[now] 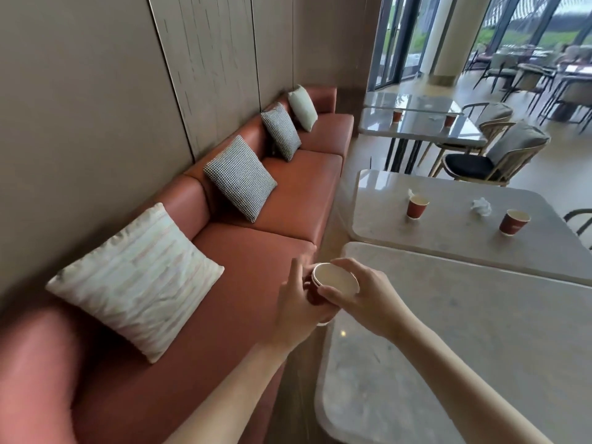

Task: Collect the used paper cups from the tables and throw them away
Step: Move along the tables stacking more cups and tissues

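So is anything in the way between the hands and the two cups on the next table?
Nothing visible. Both hands, left hand and right hand, hold stacked cups; only bare tabletop lies before the cups.

- Two arms of a person come in from the lower edge of the view.
- Both forearms are bare along all the length that shows; no sleeve and no cuff is seen.
- The left hand [296, 302] wears no glove. Behind its fingers, at the wrist, there is no watch, no band and no bracelet.
- The right hand [368, 296] is also without glove. No ring shows on its fingers [344, 265], and the wrist behind them carries nothing.
- The fingernails look short and plain, but they are small and a little blurred, so I cannot tell more.
- No other clothing and no other part of the body is in view.
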